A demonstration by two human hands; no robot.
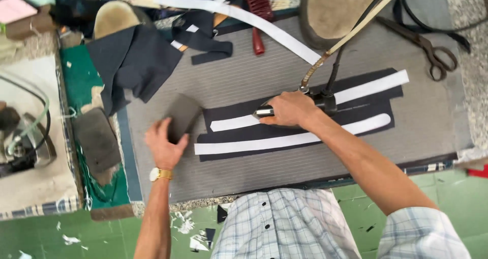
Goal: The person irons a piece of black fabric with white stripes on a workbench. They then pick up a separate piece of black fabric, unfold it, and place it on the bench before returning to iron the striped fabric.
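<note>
The right hand (pixel 287 109) is wrapped around the handle of a small iron (pixel 264 112), its fingers clamped on it, with the metal tip poking out to the left of the knuckles. The iron rests on a white strip (pixel 235 122) that lies along a long piece of dark cloth (pixel 373 113) in the middle of the desk (pixel 244 81). A black cord (pixel 334 72) and a tan cord (pixel 325 57) rise from the back of the iron toward the top of the view.

Below that strip lies a second, longer white strip (pixel 254 144) on another band of dark cloth, touching it along its length. A third white strip (pixel 373 87) runs up to the right beyond the hand.

The left hand (pixel 164 145) rests flat on the desk just left of the cloth pieces, fingers spread apart, their tips touching a small grey pad (pixel 181 115) that stands tilted on the desk. A gold wristwatch (pixel 160 174) sits on that wrist.

Near the far right edge of the desk lie old scissors (pixel 432 53). At the top, a red-handled brush (pixel 258 7) lies beside a long white band (pixel 244 16) and loose dark cloth (pixel 133 60). A tan padded form (pixel 333 7) sits at the top right
</note>
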